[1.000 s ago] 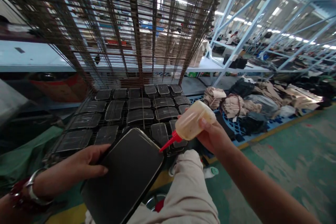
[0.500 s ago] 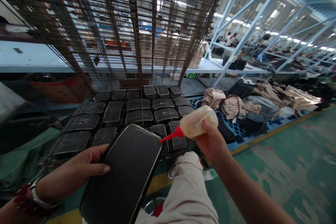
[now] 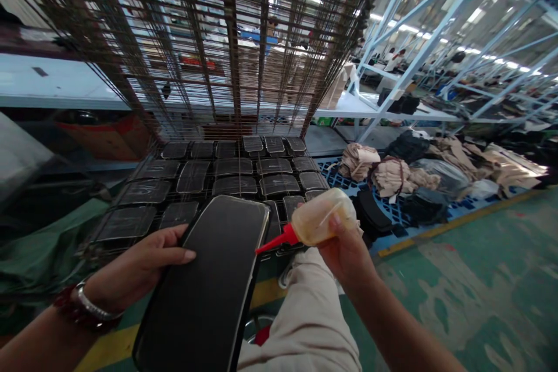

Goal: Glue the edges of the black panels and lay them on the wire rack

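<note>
My left hand (image 3: 148, 261) grips the left edge of a flat black panel (image 3: 209, 290) with rounded corners, thumb on its face. A pale, shiny line runs along the panel's rim. In my right hand (image 3: 349, 250) is a squeeze bottle (image 3: 325, 216) of yellowish liquid, tipped sideways. Its red nozzle (image 3: 279, 239) points left, with the tip at the panel's upper right edge. Behind the panel, several similar black pieces (image 3: 235, 186) with light rims lie in rows on a wire rack (image 3: 231, 64).
The rack's stacked wire shelves rise in front of a pale blue bench (image 3: 56, 81). Bundles of beige fabric (image 3: 390, 177) lie on a blue pallet to the right. Green cloth (image 3: 52, 244) is at the left. My knee (image 3: 305, 314) is below the bottle.
The nozzle tip has slid from the panel's upper right corner down along its right edge. The panel has turned slightly more upright. My view has shifted a little.
</note>
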`<state>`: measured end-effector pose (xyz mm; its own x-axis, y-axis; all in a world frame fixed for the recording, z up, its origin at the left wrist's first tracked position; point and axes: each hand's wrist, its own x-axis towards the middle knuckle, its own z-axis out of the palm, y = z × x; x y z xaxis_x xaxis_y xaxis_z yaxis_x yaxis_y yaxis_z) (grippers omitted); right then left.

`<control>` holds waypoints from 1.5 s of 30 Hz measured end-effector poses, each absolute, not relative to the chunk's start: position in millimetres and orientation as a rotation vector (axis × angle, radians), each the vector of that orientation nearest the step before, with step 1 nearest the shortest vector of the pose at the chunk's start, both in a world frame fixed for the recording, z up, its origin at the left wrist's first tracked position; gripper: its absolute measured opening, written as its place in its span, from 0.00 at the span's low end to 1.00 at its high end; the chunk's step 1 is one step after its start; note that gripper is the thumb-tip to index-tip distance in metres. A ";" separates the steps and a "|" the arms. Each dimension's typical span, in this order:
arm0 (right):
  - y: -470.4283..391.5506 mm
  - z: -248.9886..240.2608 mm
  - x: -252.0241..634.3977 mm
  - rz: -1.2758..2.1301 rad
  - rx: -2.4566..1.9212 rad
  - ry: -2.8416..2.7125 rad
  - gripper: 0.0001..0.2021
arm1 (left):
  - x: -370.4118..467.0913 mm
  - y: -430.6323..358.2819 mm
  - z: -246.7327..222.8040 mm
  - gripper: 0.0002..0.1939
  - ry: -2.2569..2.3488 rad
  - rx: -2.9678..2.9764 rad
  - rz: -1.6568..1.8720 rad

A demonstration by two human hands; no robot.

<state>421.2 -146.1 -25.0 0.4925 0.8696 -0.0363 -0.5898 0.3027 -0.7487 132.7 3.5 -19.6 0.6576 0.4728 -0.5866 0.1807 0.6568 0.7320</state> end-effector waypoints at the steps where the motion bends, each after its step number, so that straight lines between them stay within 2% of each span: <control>1: -147.5 -25.8 419.3 1.019 -0.782 -0.417 0.16 | 133.6 3.2 -19.0 0.23 0.872 0.862 0.199; 10: -159.6 -26.8 404.3 1.118 -0.802 -0.437 0.18 | 141.2 3.1 -15.1 0.20 0.948 0.839 0.254; 23: -182.4 -33.8 397.6 1.235 -0.865 -0.502 0.29 | 138.0 8.9 -21.1 0.15 1.090 0.745 0.420; 27: -182.6 -33.5 397.5 1.232 -0.837 -0.499 0.28 | 138.1 11.6 -23.6 0.18 1.186 0.676 0.518; 34: -186.5 -43.7 390.5 1.128 -0.825 -0.414 0.28 | 139.0 10.3 -23.5 0.11 1.265 0.547 0.552; 39: -177.8 -53.7 371.7 1.201 -0.802 -0.205 0.22 | 143.1 -0.4 -33.1 0.12 1.242 0.547 0.636; 42: -155.9 -50.3 376.5 1.194 -0.803 -0.095 0.19 | 151.7 -14.8 -39.4 0.12 1.160 0.615 0.600; 45: -129.9 -44.1 392.3 1.079 -0.842 -0.259 0.18 | 161.8 -32.3 -40.0 0.12 1.052 0.645 0.500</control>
<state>392.3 -129.9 -44.1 0.4774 0.8551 -0.2024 -0.6698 0.2051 -0.7136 161.8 -32.3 -40.0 0.4167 0.6567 -0.6286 -0.0724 0.7133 0.6971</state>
